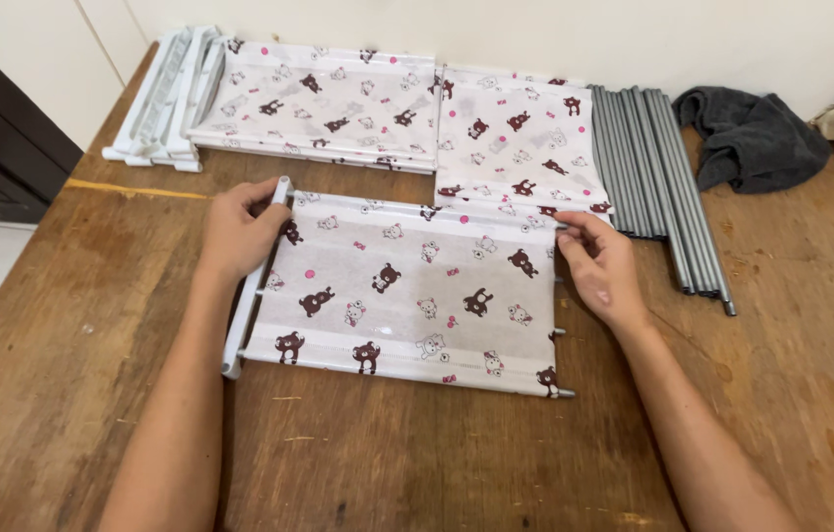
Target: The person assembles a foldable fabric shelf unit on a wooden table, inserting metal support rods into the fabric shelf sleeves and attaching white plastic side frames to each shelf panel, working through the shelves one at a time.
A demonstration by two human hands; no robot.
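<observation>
From the head camera, you are at the fitting stage on a fabric shelf panel (407, 296), white cloth printed with small brown bears, lying flat on the wooden table (72, 394) right in front of you. Your left hand (238, 232) is curled around the top of the white plastic side bar (252, 286) that runs down the panel's left edge, fingers closed on it and thumb over the cloth. Your right hand (602, 264) pinches the panel's upper right corner, fingertips closed on the grey rod end there; two more rod ends stick out bare lower on that right edge. It looks as though the left bar is seated and the right side has no bar yet, so the next move likely calls for a matching bar from the stack of white plastic bars (166, 99) at the far left, lined up squarely with the rod ends. Both forearms reach in from below, wrists low and near the table. Beyond lie two more printed panels (338, 99), a bundle of grey tubes (653, 167) and a dark grey cloth (752, 138).
</observation>
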